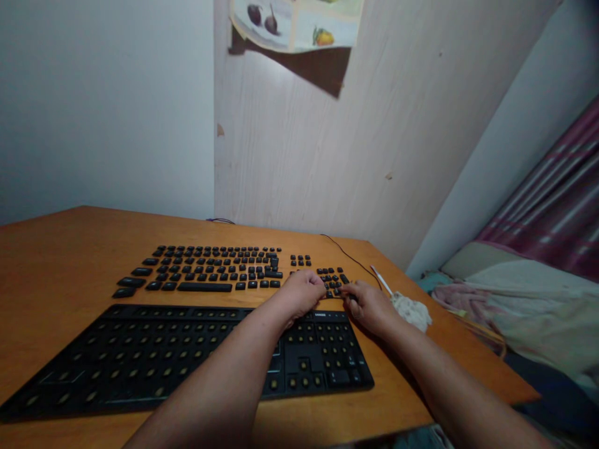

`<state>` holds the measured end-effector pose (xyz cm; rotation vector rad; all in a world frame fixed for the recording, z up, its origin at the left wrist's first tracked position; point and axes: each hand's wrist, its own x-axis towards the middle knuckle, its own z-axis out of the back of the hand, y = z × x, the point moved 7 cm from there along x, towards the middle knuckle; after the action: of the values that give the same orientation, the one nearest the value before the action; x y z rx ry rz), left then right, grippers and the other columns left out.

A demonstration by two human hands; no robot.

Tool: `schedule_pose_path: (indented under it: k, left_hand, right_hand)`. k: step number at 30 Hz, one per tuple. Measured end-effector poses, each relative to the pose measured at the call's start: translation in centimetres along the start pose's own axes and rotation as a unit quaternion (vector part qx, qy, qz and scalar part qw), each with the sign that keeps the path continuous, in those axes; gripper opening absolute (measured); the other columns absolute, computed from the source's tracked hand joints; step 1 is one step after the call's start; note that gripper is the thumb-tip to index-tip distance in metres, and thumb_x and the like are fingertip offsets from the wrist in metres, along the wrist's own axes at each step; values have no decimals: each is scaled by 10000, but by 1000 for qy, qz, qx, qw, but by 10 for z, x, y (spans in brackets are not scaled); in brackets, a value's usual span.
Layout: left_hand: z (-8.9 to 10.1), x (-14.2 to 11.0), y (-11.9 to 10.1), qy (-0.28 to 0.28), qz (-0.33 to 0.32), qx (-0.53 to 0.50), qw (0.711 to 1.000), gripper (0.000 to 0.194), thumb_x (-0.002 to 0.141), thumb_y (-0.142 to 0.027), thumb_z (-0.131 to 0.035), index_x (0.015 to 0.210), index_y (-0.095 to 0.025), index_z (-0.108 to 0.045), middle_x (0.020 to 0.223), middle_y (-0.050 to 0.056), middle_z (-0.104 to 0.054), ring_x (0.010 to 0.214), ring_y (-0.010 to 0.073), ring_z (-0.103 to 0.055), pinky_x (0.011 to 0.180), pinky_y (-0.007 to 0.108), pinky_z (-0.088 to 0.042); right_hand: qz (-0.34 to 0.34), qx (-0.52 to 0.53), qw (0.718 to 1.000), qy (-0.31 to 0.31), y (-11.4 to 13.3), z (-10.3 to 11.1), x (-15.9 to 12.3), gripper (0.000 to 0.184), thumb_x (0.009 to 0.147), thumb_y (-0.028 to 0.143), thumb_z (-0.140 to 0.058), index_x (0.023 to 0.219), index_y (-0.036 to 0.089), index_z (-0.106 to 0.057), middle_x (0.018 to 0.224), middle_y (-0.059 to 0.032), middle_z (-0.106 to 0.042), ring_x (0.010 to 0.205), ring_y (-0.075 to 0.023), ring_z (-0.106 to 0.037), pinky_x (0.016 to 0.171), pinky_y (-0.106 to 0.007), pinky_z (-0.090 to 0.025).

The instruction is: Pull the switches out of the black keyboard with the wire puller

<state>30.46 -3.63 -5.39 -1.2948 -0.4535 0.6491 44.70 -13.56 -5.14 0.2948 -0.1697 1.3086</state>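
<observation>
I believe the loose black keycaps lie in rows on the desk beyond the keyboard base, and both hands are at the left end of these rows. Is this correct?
Not the left end: the head view shows the left hand and the right hand at the right end of the rows. The loose black keycaps do lie in rows on the desk beyond the keyboard base.

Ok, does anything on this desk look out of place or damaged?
Yes: the keyboard is missing most of its keys. Loose keys lie in rows on the desk beyond it, set out like a keyboard, so it looks deliberate rather than broken. No spill shows.
</observation>
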Motion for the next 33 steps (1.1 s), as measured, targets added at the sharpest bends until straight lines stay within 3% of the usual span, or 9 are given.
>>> schedule_pose_path:
  k: [13,17,20,23,27,30,33]
  left_hand:
    - [-1,3,4,-2,-4,2,1000,103,687,-196,-546,777,-170,-588,614,-1,-611,555,123,-528,493,224,-314]
    - [-1,0,0,10,-6,-2,1000,74,686,-193,-543,747,-171,-579,605,-1,-602,543,121,-514,499,225,-321]
    - [-2,-2,-2,18,-11,-2,1000,55,675,-189,-547,719,-169,-573,591,-9,-584,533,117,-500,509,226,-331]
    - [-4,-4,-4,32,-18,8,999,42,661,-195,-562,697,-173,-563,559,-27,-546,512,111,-470,504,225,-323]
    - [-4,-5,-4,33,-24,32,999,54,659,-212,-569,696,-173,-573,557,-27,-547,508,114,-465,495,228,-308]
    - [-4,-6,-5,28,-26,43,998,61,658,-205,-559,703,-172,-582,565,-28,-555,516,114,-470,497,227,-304]
    - [-3,-5,-4,22,-26,51,998,91,643,-186,-555,724,-172,-593,577,-29,-562,533,118,-481,499,224,-306]
  right_hand:
    - [-2,25,1000,-15,-3,-2,2,325,847,214,-499,1105,215,-695,922,-72,-667,851,-200,-618,747,-274,-446]
    - [-1,120,990,-69,-4,13,1,344,920,368,-464,1117,204,-693,983,-88,-698,914,-224,-630,808,-329,-473]
    - [-8,240,967,-88,1,29,-7,352,919,438,-481,1013,193,-715,1010,-88,-712,965,-233,-631,865,-355,-475]
    - [-38,326,943,-52,11,40,-23,371,904,492,-509,961,174,-690,922,-74,-702,805,-190,-633,728,-304,-501]
    - [-56,398,915,32,30,50,-50,329,859,491,-602,908,167,-627,672,8,-580,553,-103,-515,511,-209,-417]
    - [-54,430,896,99,43,53,-67,294,852,466,-626,884,174,-631,661,18,-556,533,-90,-488,482,-196,-388]
    - [-21,418,899,126,54,59,-75,251,848,434,-642,890,190,-683,711,-8,-615,607,-122,-548,557,-229,-447]
